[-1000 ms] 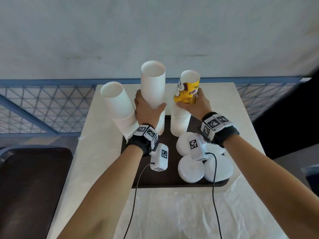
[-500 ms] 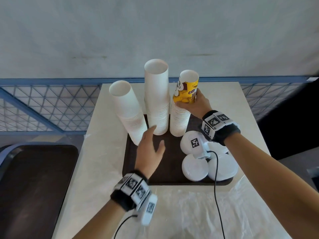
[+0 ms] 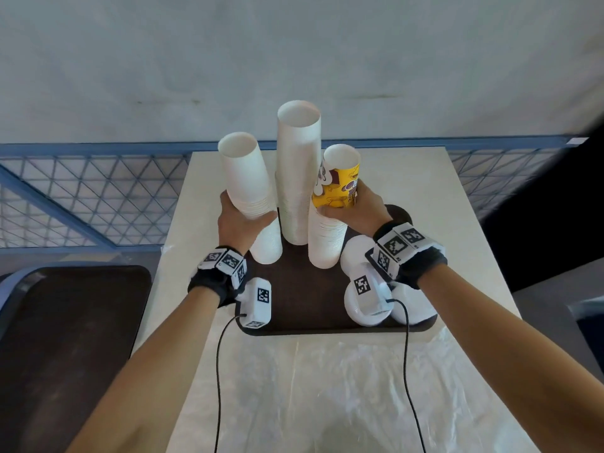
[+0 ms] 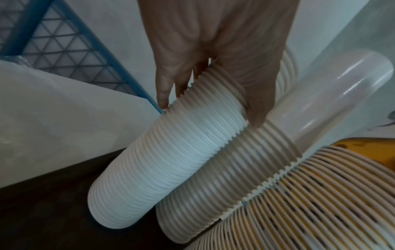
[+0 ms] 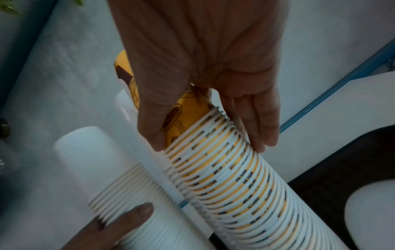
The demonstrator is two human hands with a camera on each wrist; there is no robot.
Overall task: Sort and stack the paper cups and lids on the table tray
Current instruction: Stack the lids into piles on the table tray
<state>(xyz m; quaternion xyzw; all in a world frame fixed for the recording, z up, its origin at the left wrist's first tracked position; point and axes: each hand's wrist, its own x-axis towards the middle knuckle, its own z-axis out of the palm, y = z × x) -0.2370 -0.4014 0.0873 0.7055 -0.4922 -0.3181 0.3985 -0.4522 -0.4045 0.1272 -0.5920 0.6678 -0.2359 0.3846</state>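
Three upside-down cup stacks stand on the dark brown tray (image 3: 304, 299). My left hand (image 3: 243, 220) grips the leaning left white stack (image 3: 248, 191) around its ribbed rims (image 4: 198, 135). The tall middle white stack (image 3: 298, 171) stands free between the others. My right hand (image 3: 354, 207) holds the right stack (image 3: 328, 240) at its yellow printed top cup (image 3: 340, 184), thumb and fingers around it (image 5: 192, 128). White lids (image 3: 353, 256) lie flat on the tray's right side, partly hidden under my right wrist.
The white table (image 3: 183, 256) has a crinkled clear plastic sheet (image 3: 343, 387) at its near end. A blue mesh railing (image 3: 81, 197) runs behind it. A dark tray (image 3: 65, 338) sits lower at the left. Camera cables (image 3: 219, 371) trail from both wrists.
My left hand let go of the middle stack, drew back toward me, then reached out and took hold of the left stack. My right hand stayed on the yellow-topped stack.
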